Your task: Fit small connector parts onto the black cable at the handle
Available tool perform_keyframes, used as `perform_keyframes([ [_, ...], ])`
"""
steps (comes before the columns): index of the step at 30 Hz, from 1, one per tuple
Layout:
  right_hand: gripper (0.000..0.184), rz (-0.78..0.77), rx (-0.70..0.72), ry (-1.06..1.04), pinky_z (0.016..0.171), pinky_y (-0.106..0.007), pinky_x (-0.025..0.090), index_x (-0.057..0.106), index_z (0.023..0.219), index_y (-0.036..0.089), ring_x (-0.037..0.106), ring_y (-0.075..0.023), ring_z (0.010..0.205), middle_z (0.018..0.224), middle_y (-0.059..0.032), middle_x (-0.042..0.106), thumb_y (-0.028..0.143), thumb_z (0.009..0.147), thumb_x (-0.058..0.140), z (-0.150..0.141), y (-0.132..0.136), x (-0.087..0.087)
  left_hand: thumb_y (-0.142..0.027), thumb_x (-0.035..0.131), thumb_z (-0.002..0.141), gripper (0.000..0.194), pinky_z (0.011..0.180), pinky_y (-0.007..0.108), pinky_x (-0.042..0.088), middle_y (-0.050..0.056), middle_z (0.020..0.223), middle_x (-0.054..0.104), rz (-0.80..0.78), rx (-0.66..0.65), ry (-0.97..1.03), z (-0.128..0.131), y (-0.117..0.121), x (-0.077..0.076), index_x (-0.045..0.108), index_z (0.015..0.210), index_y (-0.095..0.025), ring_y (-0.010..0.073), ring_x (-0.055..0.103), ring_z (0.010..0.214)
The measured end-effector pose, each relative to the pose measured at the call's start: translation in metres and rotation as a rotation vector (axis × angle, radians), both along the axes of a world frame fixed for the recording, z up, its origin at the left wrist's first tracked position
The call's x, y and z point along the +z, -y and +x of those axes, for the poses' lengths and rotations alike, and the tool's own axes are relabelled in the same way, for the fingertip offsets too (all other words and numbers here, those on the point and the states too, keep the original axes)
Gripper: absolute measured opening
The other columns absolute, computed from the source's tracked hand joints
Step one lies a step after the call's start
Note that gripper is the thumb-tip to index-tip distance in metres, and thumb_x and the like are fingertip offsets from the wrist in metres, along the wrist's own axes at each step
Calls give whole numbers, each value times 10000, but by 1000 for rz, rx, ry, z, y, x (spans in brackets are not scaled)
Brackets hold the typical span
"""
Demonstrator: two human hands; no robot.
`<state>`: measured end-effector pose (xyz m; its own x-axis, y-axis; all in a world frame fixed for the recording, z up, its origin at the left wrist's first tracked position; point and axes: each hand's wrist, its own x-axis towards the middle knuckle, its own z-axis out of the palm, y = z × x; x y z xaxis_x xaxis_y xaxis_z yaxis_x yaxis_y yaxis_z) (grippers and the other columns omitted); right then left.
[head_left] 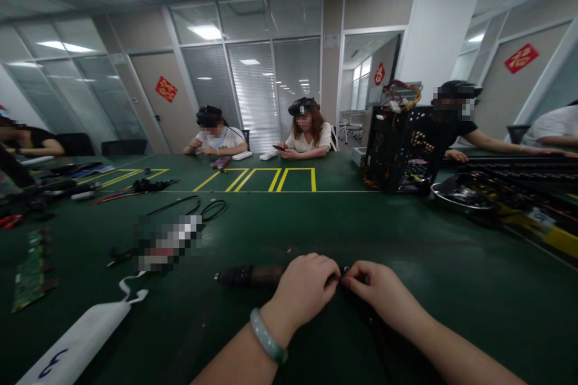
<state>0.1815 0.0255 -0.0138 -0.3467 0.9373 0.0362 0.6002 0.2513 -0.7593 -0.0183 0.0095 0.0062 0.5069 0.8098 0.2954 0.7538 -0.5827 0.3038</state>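
Observation:
My left hand (304,289) is closed over the right end of a dark cylindrical tool (246,276) lying on the green table (316,222). A pale green bracelet sits on that wrist. My right hand (377,286) is pinched shut just to the right, fingertips meeting the left hand's at a small dark part I cannot make out. A dark cable or strap seems to run down from the hands towards me.
A white pouch (76,343) lies at front left, a green circuit board (31,267) further left, black cables (198,207) beyond. A black computer case (397,147) and dark parts stand at right. Several people sit around the table.

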Motion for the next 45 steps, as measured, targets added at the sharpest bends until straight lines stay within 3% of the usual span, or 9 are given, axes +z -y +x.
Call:
perform_keyframes([
  [10,129,4,70,-19,584,-209,401,666,808,197,609,-148,688,762,16,679,298,855,602,3,-6,-6,-236,630,828,147,762,331,435,-15,919,609,-30,100,-8,2,0,-3,558,956,-236,194,567,877],
  [18,122,10,87,-14,594,-215,406,660,796,203,607,-148,688,763,18,673,291,856,602,4,-5,-3,-181,614,829,138,843,327,429,-18,967,617,-24,51,9,2,0,-3,572,950,-234,178,566,923],
  [28,114,9,78,-25,593,-215,400,665,803,208,598,-146,696,769,21,671,288,855,603,4,-5,-4,-201,607,827,103,822,329,430,-23,955,617,-22,55,35,1,2,0,571,918,-231,177,563,912],
  [35,131,1,67,-48,597,-209,407,660,806,197,601,-143,697,773,15,673,301,859,601,4,-4,-1,-197,637,790,218,821,345,439,-9,970,618,-27,97,40,2,3,1,558,989,-237,192,571,915],
  [45,123,-25,76,-70,576,-210,402,656,830,201,590,-144,686,772,14,666,303,864,596,5,-7,-6,-201,616,828,120,851,350,441,-5,985,636,-29,42,55,1,0,-3,587,939,-232,193,579,928],
])
